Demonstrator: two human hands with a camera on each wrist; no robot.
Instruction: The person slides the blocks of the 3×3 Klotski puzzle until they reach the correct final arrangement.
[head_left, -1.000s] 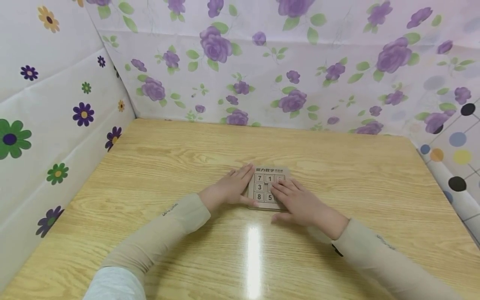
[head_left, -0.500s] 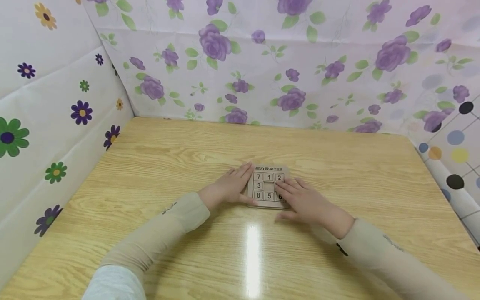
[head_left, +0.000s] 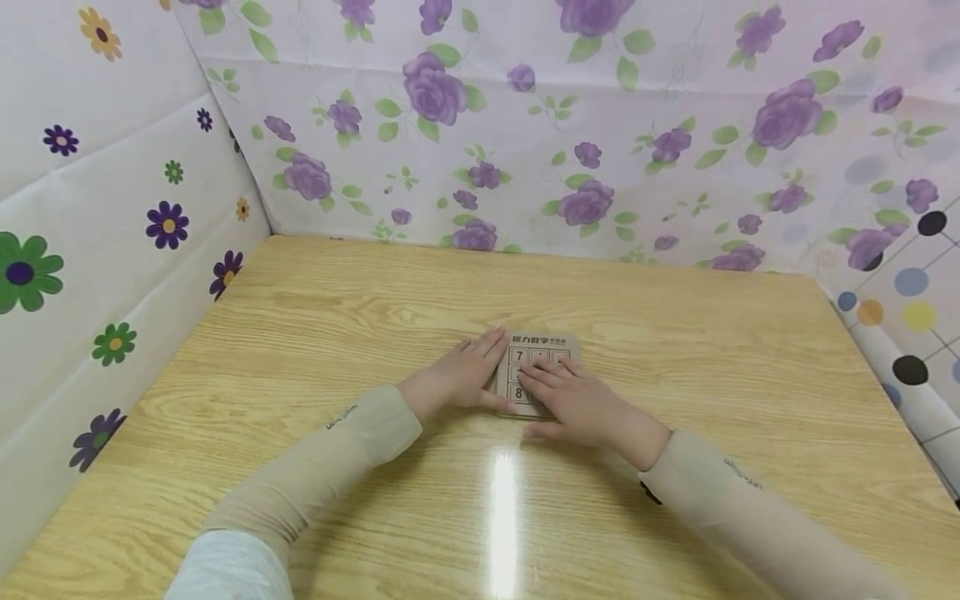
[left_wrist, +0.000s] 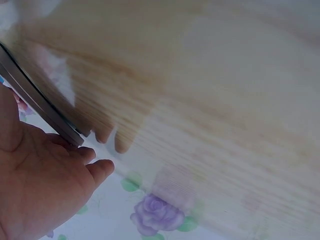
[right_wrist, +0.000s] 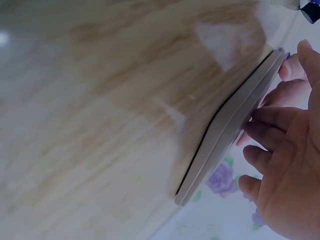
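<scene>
While the fingers (head_left: 546, 375) of my right hand (head_left: 581, 402) rest across the face of a beige number puzzle (head_left: 540, 339), they reach out nearly straight, slightly bent and clasping nothing, covering many of its tiles. My right thumb lies outstretched near the puzzle's front edge; whether it touches the board, I cannot tell. At the puzzle's left side, my left hand (head_left: 465, 375) is spread, fingers extended along that edge and thumb (head_left: 497, 402) stretched to the front corner; it touches the board without curling round it. The puzzle lies flat, its printed heading along the far edge. The 7 tile (head_left: 519, 356) shows at its far left and the 8 tile (head_left: 518, 392) at its near left; my fingertips partly hide the tile between. Beige sleeves cover both my forearms, the left sleeve (head_left: 330, 462) running to the near left of the puzzle, the right sleeve (head_left: 750, 508) to its near right. Beneath the puzzle spreads a glossy wood-grain table (head_left: 360, 317), with a bright streak of reflected light (head_left: 505, 517) just on its near side. Beyond the puzzle hangs a purple-flowered cloth (head_left: 510, 142); well to its left, a daisy-patterned cloth (head_left: 112, 250); far to its right, a dotted cloth (head_left: 918, 275).
</scene>
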